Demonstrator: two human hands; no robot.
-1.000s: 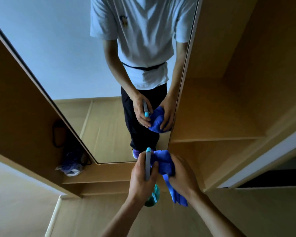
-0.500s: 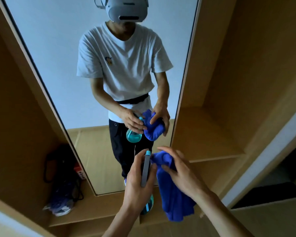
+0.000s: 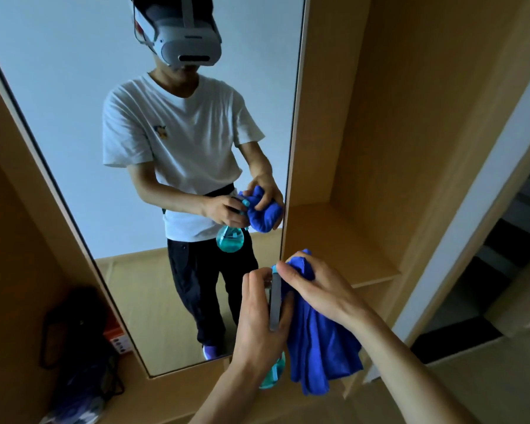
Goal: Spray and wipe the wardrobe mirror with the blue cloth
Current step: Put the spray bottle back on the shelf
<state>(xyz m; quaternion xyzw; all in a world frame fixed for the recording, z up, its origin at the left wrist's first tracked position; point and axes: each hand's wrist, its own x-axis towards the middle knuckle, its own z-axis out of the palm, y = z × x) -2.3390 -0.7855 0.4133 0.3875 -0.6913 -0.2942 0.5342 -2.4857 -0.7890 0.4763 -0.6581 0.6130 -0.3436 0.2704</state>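
A: Hands first. What has each got?

B: The left hand [image 3: 259, 325] is wrapped round the neck of the bottle [image 3: 275, 304], with its fingers curled forward beside the grey spray head. The teal body hangs below the palm. The right hand [image 3: 322, 289] pinches a bunched wad of the cloth [image 3: 322, 353] right against the nozzle end. The rest of the cloth hangs loose under that wrist.

A: Where is that against the mirror?

B: Both hands are in front of the lower right corner of the mirror [image 3: 74, 148], near the glass but not touching it. The nozzle seems to aim at the glass, but the wad sits right at it. I judge a squirt now would wet the cloth rather than the mirror.

A: How will they handle?

B: The cloth is soft, limp and light. For wiping it is best gathered into a pad under flat fingers so no tail drags. The bottle looks like smooth plastic part-filled with liquid, so its weight sits low and it would be slippery if wet. I'd hold it at the neck with one finger free for the trigger. The mirror is stiff but breakable, so press evenly and lightly.

A: And further off?

B: A dark bag [image 3: 80, 347] sits low to the left of the mirror. A wooden shelf [image 3: 334, 240] is to its right.
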